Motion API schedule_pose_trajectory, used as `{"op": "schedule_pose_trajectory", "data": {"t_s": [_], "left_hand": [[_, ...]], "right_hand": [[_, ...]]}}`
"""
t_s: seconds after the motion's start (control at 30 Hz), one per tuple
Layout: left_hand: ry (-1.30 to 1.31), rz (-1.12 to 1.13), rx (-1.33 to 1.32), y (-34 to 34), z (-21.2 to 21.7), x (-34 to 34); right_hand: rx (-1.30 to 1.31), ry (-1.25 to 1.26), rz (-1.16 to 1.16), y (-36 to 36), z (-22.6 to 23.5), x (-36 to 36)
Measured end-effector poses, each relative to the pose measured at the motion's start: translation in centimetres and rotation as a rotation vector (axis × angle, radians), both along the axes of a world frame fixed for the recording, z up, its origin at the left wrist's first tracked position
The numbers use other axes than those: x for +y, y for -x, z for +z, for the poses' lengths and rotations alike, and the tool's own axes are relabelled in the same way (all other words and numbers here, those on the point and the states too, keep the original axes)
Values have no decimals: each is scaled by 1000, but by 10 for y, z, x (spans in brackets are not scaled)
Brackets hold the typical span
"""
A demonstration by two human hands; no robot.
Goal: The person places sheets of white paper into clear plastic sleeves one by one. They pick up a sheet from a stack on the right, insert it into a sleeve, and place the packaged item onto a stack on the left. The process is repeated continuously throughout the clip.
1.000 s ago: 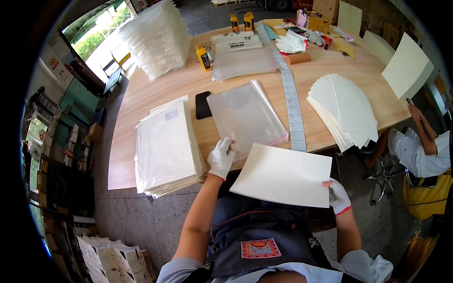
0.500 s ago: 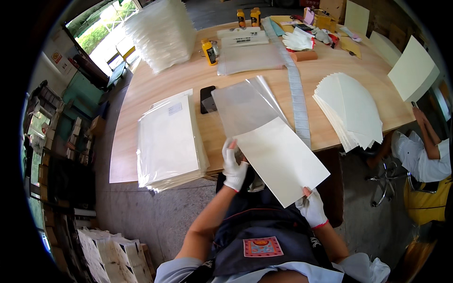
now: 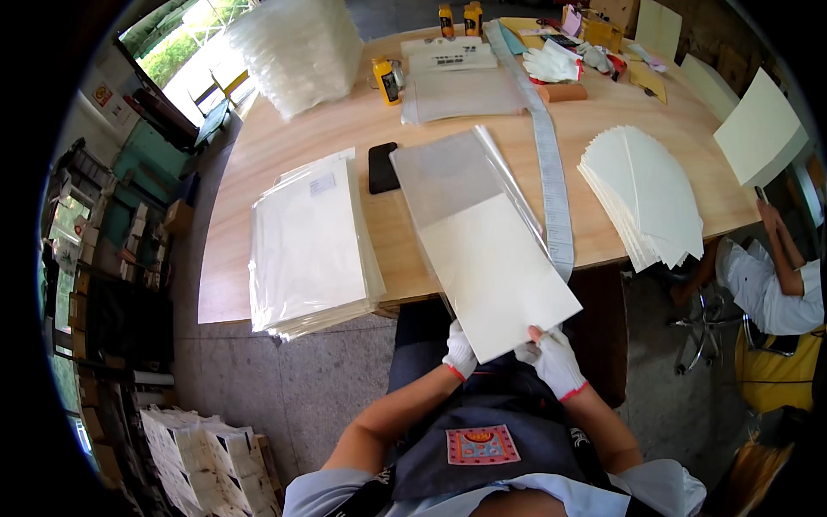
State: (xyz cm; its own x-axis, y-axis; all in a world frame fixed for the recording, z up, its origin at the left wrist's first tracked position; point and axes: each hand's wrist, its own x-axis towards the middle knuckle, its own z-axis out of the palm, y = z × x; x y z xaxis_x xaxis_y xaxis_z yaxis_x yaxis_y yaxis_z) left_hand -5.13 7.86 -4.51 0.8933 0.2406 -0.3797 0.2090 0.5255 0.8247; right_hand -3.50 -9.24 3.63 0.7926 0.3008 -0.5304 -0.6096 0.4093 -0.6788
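- Right hand (image 3: 556, 360), lower centre of the frame, and that grip is pinching the sheet (image 3: 504, 271) by its bottom edge: thumb on the upper face, fingers lost beneath.
- Left hand (image 3: 460, 346), just left of it, sits at the sheet's lower left edge; the fingers run out of sight, so I can't tell whether that grip is pinching or only supporting.
- The sheet, plain white, fills mid-frame at a slant, bottom corners out past the edge of the worktop (image 3: 392, 250), top end overlapping the clear sleeves (image 3: 444, 172). Inside one or on top? The film's gloss makes that impossible to call.
- Handling: light, I'd say, and fairly stiff, lying flat out from the hands; a hard squeeze could crease it, and those sharp corners look easiest to dent.
- Where to hold: mid bottom edge, thumb over, fingers under, with a flat palm steadying the long left side.
- The sleeves look thin, floppy and slick; expect sliding or clinging, so fingertips at the near lip.
- Further out, left of frame, the wrapped pile (image 3: 306, 250), its film shining and likely slippery; the phone (image 3: 382, 168) beside the sleeves.
- Right of centre, the label strip (image 3: 551, 189), then the fan (image 3: 642, 189) of white sheets, its spread edges handy for lifting singly.
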Motion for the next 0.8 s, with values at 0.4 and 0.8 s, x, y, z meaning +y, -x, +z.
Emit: {"op": "schedule_pose_trajectory", "data": {"t_s": [0.4, 0.8], "left_hand": [[272, -75, 204, 23, 39, 46], [-80, -127, 156, 32, 48, 83]], "right_hand": [[-43, -89, 261, -12, -21, 49], [-1440, 1149, 785, -37, -5, 112]]}}
